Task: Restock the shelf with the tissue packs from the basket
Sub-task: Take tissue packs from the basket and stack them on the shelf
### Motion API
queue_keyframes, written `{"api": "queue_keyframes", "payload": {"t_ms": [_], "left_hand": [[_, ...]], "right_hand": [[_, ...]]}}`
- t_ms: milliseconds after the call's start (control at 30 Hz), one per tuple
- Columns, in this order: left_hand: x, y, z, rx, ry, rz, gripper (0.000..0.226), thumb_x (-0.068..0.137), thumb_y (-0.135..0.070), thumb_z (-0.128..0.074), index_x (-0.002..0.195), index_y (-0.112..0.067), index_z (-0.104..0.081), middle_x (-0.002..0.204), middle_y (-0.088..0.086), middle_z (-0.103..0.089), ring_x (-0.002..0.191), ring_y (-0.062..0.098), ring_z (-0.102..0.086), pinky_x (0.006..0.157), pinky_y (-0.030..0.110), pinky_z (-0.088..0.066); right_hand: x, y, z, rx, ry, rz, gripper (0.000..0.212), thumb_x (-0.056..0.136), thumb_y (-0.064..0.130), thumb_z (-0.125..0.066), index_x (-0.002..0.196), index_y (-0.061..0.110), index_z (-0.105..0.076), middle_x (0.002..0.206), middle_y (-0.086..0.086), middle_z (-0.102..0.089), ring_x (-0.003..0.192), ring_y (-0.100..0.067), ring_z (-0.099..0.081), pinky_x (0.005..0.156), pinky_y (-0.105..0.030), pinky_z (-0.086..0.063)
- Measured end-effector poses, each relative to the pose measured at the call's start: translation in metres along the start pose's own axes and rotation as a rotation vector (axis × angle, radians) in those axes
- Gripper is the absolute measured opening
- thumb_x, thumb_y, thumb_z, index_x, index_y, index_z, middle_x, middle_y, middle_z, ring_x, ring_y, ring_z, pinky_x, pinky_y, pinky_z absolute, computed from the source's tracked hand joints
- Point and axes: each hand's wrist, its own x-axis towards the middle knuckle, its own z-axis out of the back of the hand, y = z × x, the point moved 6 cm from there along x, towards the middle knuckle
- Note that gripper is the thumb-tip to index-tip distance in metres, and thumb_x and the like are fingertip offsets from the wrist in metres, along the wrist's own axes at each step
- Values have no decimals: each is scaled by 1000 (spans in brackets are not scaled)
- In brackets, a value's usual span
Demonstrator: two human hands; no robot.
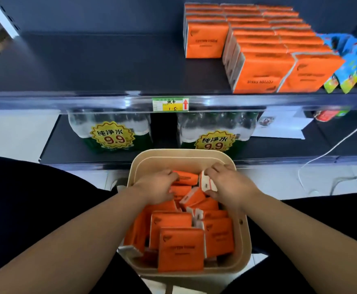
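Note:
A beige basket (186, 155) stands below me, holding several orange tissue packs (181, 249) in a loose heap. Both hands reach into its far end. My left hand (156, 186) has its fingers curled round an orange pack (186, 178). My right hand (230, 183) grips the white end of another orange pack (208, 183). Above, on the dark shelf (109, 66), rows of the same orange packs (258, 45) stand at the right side.
Blue patterned bags (351, 60) sit right of the shelved packs. A price label (170, 104) is fixed to the shelf's front rail. Bottled water multipacks (111, 132) stand on the lower shelf. A white cable (313, 162) trails on the floor at right.

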Motion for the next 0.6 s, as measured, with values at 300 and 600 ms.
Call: {"api": "queue_keyframes", "payload": {"t_ms": [300,600], "left_hand": [[-1,-1,-22,22,93,-24,42,90,-38,-56,128,-22,-50,131,3,-52,119,24,-52,97,36,-43],[-2,-2,-35,-29,213,20,40,86,-46,-56,121,-27,-56,124,2,-59,111,22,-55,94,39,-45]], "right_hand": [[2,34,-39,-3,79,130,41,93,43,-52,128,23,-45,131,-3,-47,115,-25,-49,86,-37,-44],[5,35,-49,-31,127,126,43,94,41,-51,131,21,-44,129,-5,-48,114,-27,-51,82,-37,-47]]}}
